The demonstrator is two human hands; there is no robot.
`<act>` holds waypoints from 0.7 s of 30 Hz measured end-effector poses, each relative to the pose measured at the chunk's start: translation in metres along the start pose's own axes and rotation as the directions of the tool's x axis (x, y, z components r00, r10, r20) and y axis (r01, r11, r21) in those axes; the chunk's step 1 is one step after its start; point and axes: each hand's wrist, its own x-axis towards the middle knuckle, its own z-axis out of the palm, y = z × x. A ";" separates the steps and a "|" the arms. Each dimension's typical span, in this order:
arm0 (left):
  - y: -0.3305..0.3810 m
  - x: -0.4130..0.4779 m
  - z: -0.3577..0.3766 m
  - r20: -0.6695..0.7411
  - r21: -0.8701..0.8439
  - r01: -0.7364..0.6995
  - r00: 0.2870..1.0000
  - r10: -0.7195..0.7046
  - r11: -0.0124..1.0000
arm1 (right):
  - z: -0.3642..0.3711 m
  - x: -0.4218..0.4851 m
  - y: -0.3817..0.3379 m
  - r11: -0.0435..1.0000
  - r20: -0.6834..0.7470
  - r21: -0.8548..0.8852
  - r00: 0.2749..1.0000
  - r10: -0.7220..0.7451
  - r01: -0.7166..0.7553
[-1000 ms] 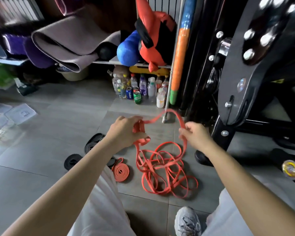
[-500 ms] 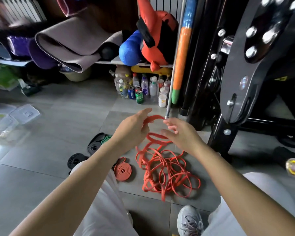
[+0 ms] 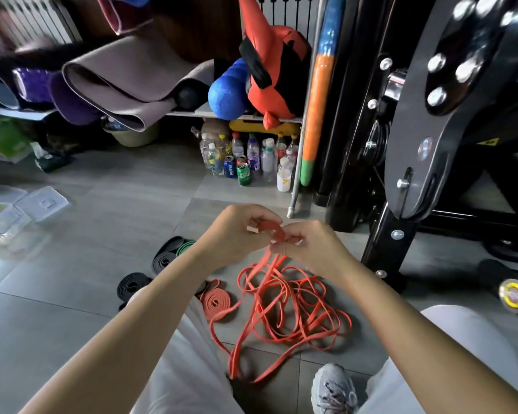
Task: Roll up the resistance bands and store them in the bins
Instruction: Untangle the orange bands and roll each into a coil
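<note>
Left hand (image 3: 237, 234) and right hand (image 3: 311, 249) meet above the grey tiled floor (image 3: 87, 264). Their fingers (image 3: 247, 213) are pinched on the long flat orange rubber resistance band (image 3: 272, 231), probably starting its coil. The slack hangs into a floor tangle beside a finished orange roll (image 3: 215, 301).

A gym storage corner: rolled exercise mats (image 3: 123, 85) on a far shelf, a black weight machine (image 3: 425, 138) at right, resistance bands (image 3: 287, 306) on the tiled floor (image 3: 72, 294).
</note>
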 end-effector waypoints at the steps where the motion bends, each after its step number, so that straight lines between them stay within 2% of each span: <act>1: 0.000 -0.002 0.000 -0.010 -0.066 -0.005 1.000 0.005 0.998 | 0.003 -0.002 0.000 0.992 -0.016 0.123 1.000 -0.005 0.007; 3: 0.000 -0.004 -0.001 -0.040 -0.206 -0.005 0.999 -0.003 0.978 | 0.005 -0.003 -0.002 0.941 -0.035 0.337 0.999 -0.003 0.015; 4: 0.000 -0.004 -0.001 -0.049 -0.284 0.000 0.999 -0.014 0.959 | 0.006 -0.003 -0.005 0.923 -0.039 0.384 0.999 -0.007 0.021; 8: -0.005 -0.009 -0.005 -0.034 -0.594 0.028 0.998 -0.059 0.804 | 0.010 -0.001 -0.006 0.936 -0.056 0.352 0.998 0.003 0.017; 11: -0.011 -0.014 -0.003 -0.026 -0.624 0.085 0.991 -0.130 0.777 | 0.008 -0.004 -0.004 0.920 0.073 0.374 0.993 0.096 -0.116; 12: -0.013 -0.015 -0.002 -0.040 -0.563 0.103 0.988 -0.152 0.820 | 0.007 -0.006 -0.001 0.916 0.098 0.372 0.988 0.121 -0.149; 14: -0.021 -0.017 0.000 -0.101 -0.287 0.118 0.983 -0.152 0.951 | 0.005 -0.011 0.006 0.933 0.086 0.317 0.985 0.150 -0.170; 16: -0.023 -0.018 0.000 -0.066 0.014 0.143 0.988 -0.141 0.990 | 0.007 -0.017 0.010 0.971 0.049 0.178 0.987 0.155 -0.162; 19: -0.015 -0.020 0.003 0.074 0.434 0.136 0.980 -0.185 0.890 | 0.009 -0.022 0.008 0.991 0.103 -0.077 0.988 0.113 -0.105; 21: -0.010 -0.022 0.009 0.142 0.579 0.082 0.970 -0.199 0.811 | 0.009 -0.023 -0.001 0.959 0.197 -0.283 0.978 0.060 -0.002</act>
